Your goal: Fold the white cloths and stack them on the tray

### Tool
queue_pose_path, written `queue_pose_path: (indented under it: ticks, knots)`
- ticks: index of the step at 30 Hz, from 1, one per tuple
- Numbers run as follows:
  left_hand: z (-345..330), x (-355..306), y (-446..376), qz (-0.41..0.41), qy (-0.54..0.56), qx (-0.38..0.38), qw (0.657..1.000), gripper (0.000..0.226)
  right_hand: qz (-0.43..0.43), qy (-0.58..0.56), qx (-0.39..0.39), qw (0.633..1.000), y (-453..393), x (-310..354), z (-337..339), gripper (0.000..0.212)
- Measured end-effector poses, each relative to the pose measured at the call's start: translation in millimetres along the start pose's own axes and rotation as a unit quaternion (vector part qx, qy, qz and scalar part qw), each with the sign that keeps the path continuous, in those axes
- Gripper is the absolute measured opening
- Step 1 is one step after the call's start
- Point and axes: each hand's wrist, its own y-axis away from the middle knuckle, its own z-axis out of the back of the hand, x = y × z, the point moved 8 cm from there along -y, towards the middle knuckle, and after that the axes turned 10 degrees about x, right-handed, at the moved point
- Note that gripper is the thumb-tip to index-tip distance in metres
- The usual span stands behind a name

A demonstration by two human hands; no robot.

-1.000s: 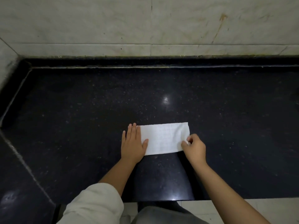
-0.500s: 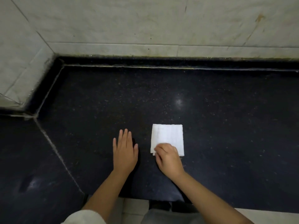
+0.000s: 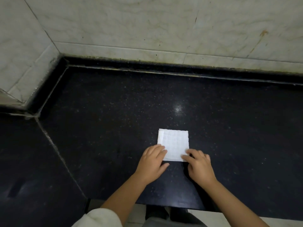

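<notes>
Cloth: the folded white cloth [image 3: 173,144] lies as a small square on the black counter [image 3: 114,128], near its front edge.
Left hand [image 3: 151,166]: fingers straight and close together, laid on the near left corner.
Right hand [image 3: 199,166]: fingertips bent down onto the near right corner; a pinch cannot be confirmed.
Risk: the layers may spring apart or slide askew if lifted by one corner only.
Tray: none is seen, so the carry direction is unknown.
Edges: raised black lip at back and left.
Room: bare counter lies on all sides.
</notes>
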Motion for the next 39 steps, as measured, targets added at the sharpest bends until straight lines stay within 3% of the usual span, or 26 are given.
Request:
queue_pose_path:
  ticks: [4,8,12,14,16,19,22,31,39]
  knots:
    - [-13.2,-7.1,-9.0,0.033,-0.021,0.063,0.997,0.050,0.015,-0.043,-0.026,0.999,-4.8,4.1,6.8,0.043]
    - [-10.5,-17.6,-18.4,0.052,-0.059,0.056,0.995,0.034,0.045,-0.057,-0.063,0.995,4.9,1.7,33.0,0.015]
    - [4.2,-60.0,-37.2,-0.011,-0.047,-0.005,0.999,0.004,0.045,-0.112,-0.083,0.989,33.1,-32.8,72.2,0.033]
    - [11.0,-100.4,-55.6,-0.060,-0.031,-0.002,0.998,0.018,0.018,-0.153,-0.086,0.984,57.8,-67.0,94.5,0.037]
    - [13.2,-151.6,-77.2,-0.091,-0.042,0.032,0.994,0.028,-0.028,-0.170,-0.106,0.979,91.6,-110.1,120.3,0.039]
    - [11.7,-251.2,-105.1,-0.132,-0.019,0.057,0.989,0.040,-0.100,-0.153,-0.133,0.974,157.6,-178.3,161.6,0.024]
    - [5.8,-355.3,-132.7,-0.153,0.008,0.109,0.982,0.032,-0.125,-0.097,-0.133,0.978,227.7,-238.7,206.1,0.017]
    - [41.4,-672.0,-187.5,-0.356,-0.013,0.057,0.933,0.042,-0.270,-0.031,-0.243,0.931,448.7,-403.1,349.5,0.024]
    - [64.1,-875.3,-262.1,-0.438,0.002,0.058,0.897,0.028,-0.376,-0.050,-0.351,0.856,553.4,-556.2,443.0,0.022]
